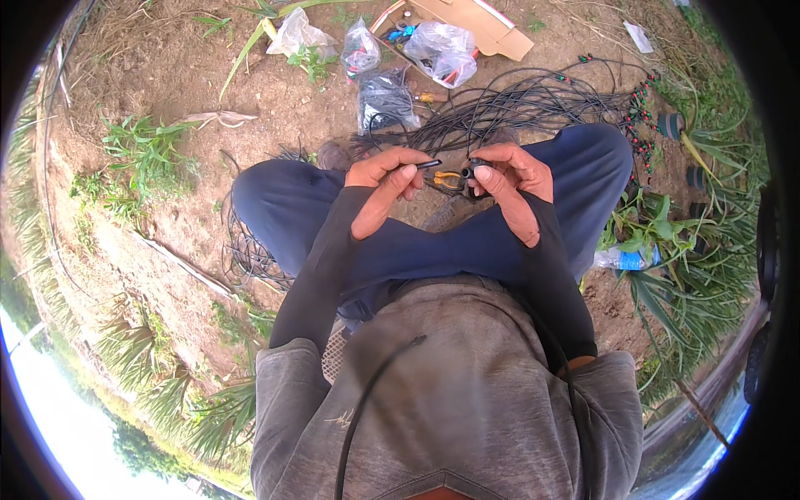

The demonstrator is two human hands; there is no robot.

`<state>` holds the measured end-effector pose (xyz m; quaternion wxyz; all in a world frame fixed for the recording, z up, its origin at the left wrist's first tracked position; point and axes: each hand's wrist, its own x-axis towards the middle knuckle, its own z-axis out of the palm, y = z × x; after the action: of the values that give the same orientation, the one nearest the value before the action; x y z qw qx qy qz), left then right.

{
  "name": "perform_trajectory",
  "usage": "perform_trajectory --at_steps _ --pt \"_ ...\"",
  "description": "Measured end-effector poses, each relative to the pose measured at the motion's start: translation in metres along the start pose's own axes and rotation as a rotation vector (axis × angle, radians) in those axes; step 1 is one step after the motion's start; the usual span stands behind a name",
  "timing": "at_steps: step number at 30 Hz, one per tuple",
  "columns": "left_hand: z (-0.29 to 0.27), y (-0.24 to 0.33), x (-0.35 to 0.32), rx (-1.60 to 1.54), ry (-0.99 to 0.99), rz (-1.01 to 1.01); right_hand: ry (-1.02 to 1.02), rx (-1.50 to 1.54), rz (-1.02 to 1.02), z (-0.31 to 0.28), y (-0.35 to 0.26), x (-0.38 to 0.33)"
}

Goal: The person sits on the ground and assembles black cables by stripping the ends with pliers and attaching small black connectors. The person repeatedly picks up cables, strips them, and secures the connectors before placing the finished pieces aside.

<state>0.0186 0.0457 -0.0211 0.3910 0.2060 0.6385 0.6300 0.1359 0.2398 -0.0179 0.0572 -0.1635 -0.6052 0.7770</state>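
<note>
Between the thumb and fingers of my left hand (pixel 385 182) is a thin black tube (pixel 429 164), its end pointing right. My right hand (pixel 514 178) pinches a small black tube fitting (pixel 468 173), with its open end facing the left hand. The tube and the fitting are a short way apart. Orange-handled pliers (pixel 448 179) lie below and between the hands. A large tangle of thin black tubing (pixel 508 115) spreads over the ground beyond my crossed legs, with red and green tips (pixel 640 112) at its right end.
An open cardboard box (pixel 475 25) with clear plastic bags (pixel 442 52) lies ahead. A bag of black parts (pixel 385 98) is closer. More tubing (pixel 250 254) lies by my left knee. Spiky plants (pixel 692 275) and a plastic bottle (pixel 629 257) are on the right.
</note>
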Motion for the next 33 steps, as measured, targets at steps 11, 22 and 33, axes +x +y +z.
perform_trajectory --at_steps 11,22,33 --pt "0.005 -0.003 -0.020 0.075 0.086 0.143 -0.039 -0.061 -0.058 0.028 -0.008 -0.010" --pt "0.005 -0.008 -0.022 0.179 0.134 0.194 -0.045 -0.060 -0.075 0.028 0.006 -0.010" --pt "0.005 -0.013 -0.022 0.024 0.101 0.145 -0.106 -0.274 -0.247 0.024 0.011 -0.003"
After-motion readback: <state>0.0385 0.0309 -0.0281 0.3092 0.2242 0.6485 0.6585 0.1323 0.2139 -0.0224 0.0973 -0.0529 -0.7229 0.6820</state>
